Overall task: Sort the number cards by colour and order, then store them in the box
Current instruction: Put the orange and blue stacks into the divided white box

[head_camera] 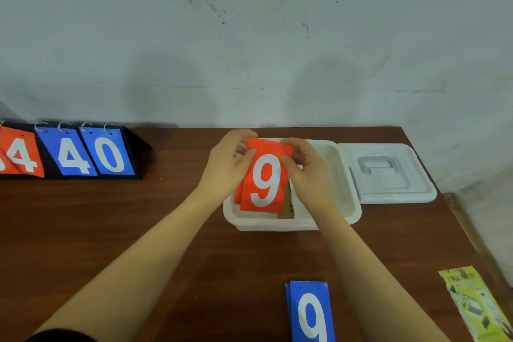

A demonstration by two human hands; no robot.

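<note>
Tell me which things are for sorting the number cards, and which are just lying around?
For the job:
red cards, held over the box by left hand and right hand
blue cards
white box
box lid

Just lying around:
scoreboard stand
yellow leaflet

Your head camera: single view, looking forward and down over tabletop (pixel 111 230), wall at 12 o'clock, your forearms entering from 6 o'clock, close range.

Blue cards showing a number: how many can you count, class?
3. A blue 4 and blue 0 hang on the scoreboard far left; a blue 9 lies nearest on the table. More may hide beneath each.
</note>
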